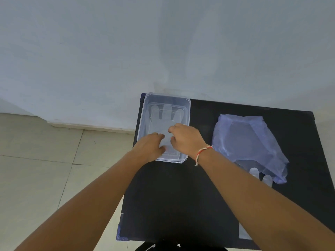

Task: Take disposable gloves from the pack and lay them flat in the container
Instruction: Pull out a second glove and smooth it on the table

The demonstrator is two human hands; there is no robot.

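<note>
A thin, translucent, whitish disposable glove (pixel 163 120) is shown lying flat on the floor of the container (pixel 187 113), its fingers spread and pointing toward the container's far wall. The container is a clear, rigid plastic tray, rectangular with rounded corners and a stepped rim, set on the far left corner of a matte black table (pixel 181 196). The cuff end of the glove is covered by both hands. The left hand (pixel 150 147) is laid over the container's near left edge, fingers held together and curled down onto the glove. The right hand (pixel 184 136) is held over the container's near right part, fingers bent; whether the film is pinched cannot be told. A red-and-white thread band (pixel 202 153) is worn on the right wrist. To the right of the container, well apart from it, the pack (pixel 250 144) is seen: a crumpled, glossy, pale blue film bag, with clear glove fingertips (pixel 261 176) protruding from its near opening.
</note>
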